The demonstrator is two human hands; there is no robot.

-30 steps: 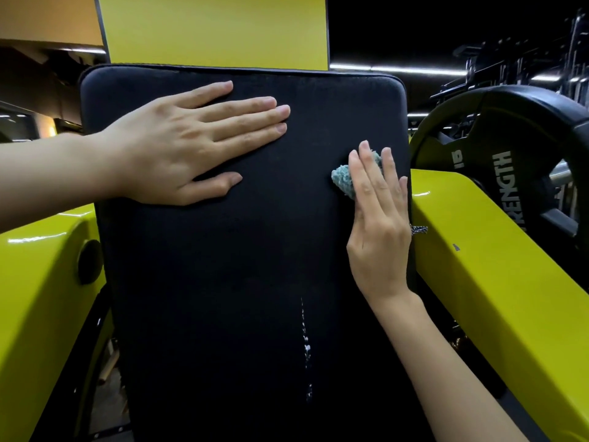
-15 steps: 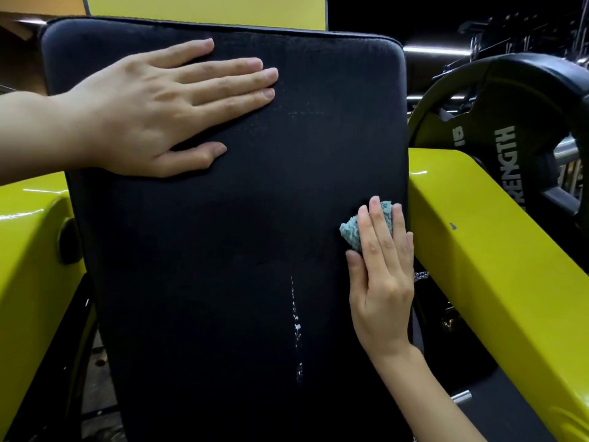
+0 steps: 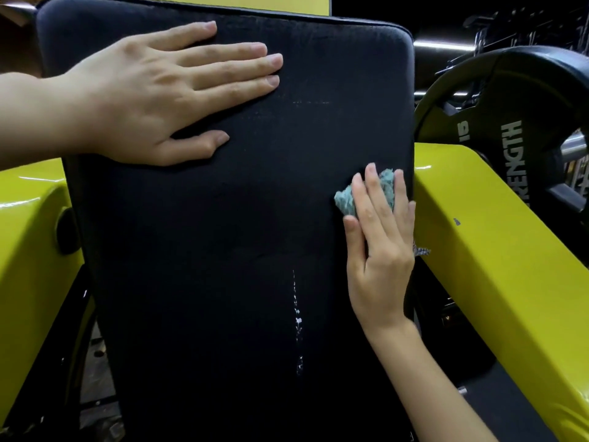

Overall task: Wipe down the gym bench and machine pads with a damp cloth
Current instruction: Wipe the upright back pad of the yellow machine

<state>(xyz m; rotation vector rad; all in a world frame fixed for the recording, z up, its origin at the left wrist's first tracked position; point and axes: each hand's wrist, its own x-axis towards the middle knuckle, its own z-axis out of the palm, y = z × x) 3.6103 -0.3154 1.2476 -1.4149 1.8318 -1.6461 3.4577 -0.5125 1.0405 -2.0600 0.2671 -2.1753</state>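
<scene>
My left hand (image 3: pixel 153 100) lies spread, bracing the pad (image 3: pixel 248 237) upper left. My right hand (image 3: pixel 379 240) presses flat fingers on the cloth (image 3: pixel 345 199) at right edge. Cloth looks soft, limp; best bunched under fingertips.

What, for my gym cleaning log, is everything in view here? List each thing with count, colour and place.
pad: one, black, upright, centre, fills most of the view
flecks: a thin vertical line of them, white, low on the pad's centre
cloth: one, teal, bunched at the pad's right edge
left frame arm: one, yellow-green, left of the pad
right frame arm: one, yellow-green, right of the pad
weight plate: one, black with white lettering, upper right, behind the right frame arm
panel: one, yellow, top edge, behind the pad
left hand: one, flat on the pad's upper left
right hand: one, straight fingers press the cloth on the pad
</scene>
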